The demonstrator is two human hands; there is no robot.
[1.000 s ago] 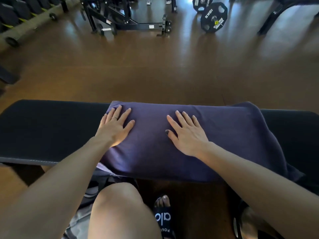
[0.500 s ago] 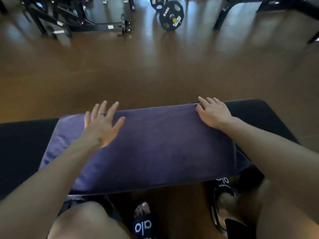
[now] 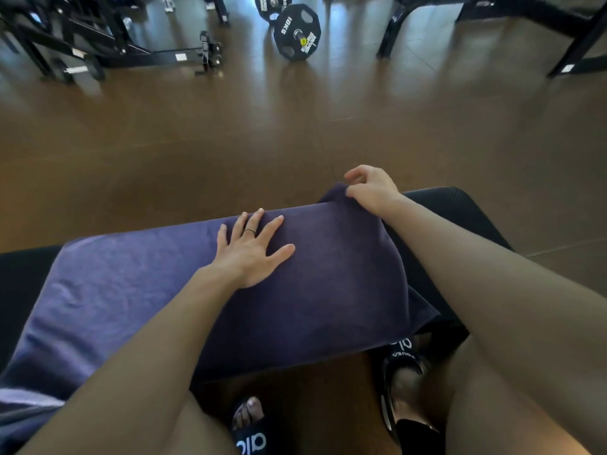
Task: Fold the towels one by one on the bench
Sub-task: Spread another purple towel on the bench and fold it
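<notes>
A dark purple towel [image 3: 138,290] lies lengthwise across the black padded bench [image 3: 460,211], its near edge hanging over the bench's front. My left hand [image 3: 249,254] presses flat on the towel's middle, fingers spread, a ring on one finger. My right hand [image 3: 371,188] pinches the towel's far right corner and holds it a little above the bench, so the cloth rises into a peak there.
Brown gym floor stretches beyond the bench. A 10 kg weight plate [image 3: 297,34] stands far ahead, a black machine frame [image 3: 115,44] at the far left, bench legs [image 3: 492,14] at the far right. My knees and sandalled feet [image 3: 249,431] are below the bench.
My right hand slid to the towel's far right corner, gripped it and raised it. My left hand shifted right to the towel's middle. The view swung to the right.
</notes>
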